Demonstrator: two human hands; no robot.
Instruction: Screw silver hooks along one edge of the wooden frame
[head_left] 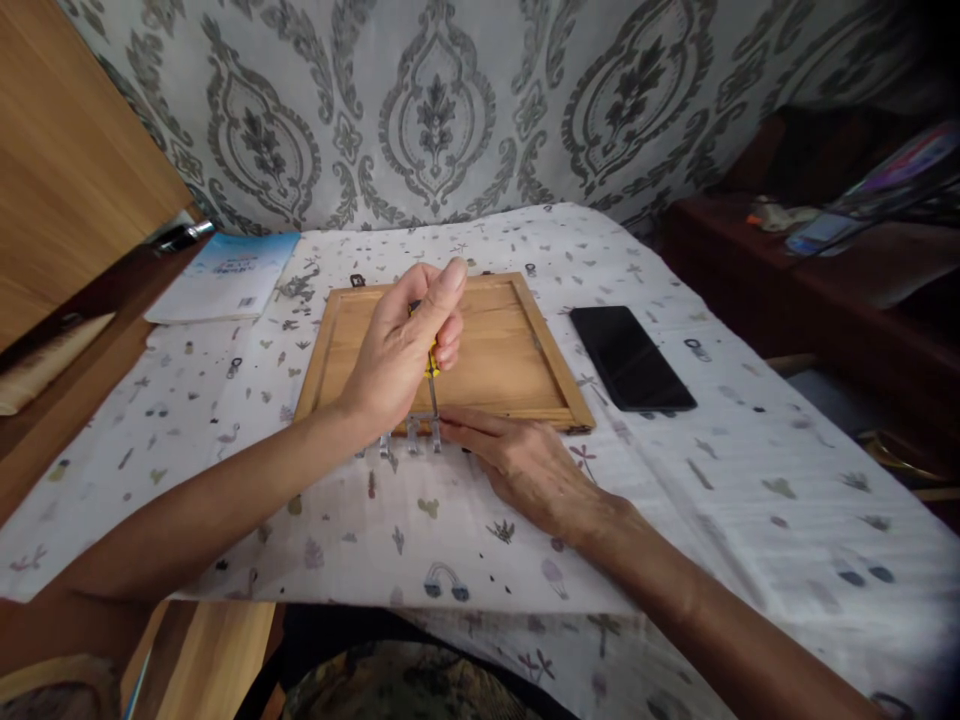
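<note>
Left hand (401, 350) fisted round screwdriver (432, 368), thumb up — right hand (536, 470) palm-down.

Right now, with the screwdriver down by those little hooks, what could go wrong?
The screwdriver in the left hand might slip and poke the right hand, because its fingers are very close to the shaft's lower end. A slip could also scratch the board, which lies right there. And the hooks along the board's near edge could perhaps shift crooked if pushed sideways.
</note>
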